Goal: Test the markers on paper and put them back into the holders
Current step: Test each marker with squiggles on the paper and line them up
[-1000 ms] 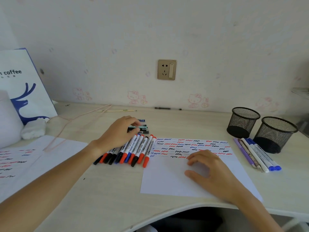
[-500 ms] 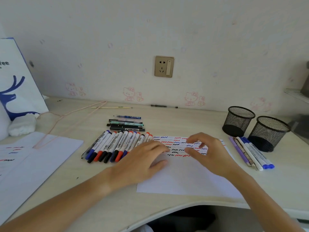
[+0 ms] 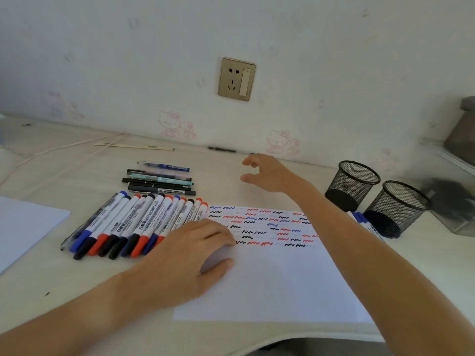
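Since the earlier frame, right hand (image 3: 270, 173) has lifted off the paper (image 3: 270, 278) and reaches beyond it, fingers apart, empty. Left hand (image 3: 190, 253) stays flat on paper, fingers straight. About twelve whiteboard markers (image 3: 133, 222) lie left of paper; two mesh holders (image 3: 359, 183) stand right.

Both forearms bare — no sleeves, watch or rings on the left hand (image 3: 190, 255) or right hand (image 3: 267, 173).

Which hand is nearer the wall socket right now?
Right. The right hand is raised over the desk's far edge, just below and right of the wall socket. The left hand rests low on the paper, well short of it.
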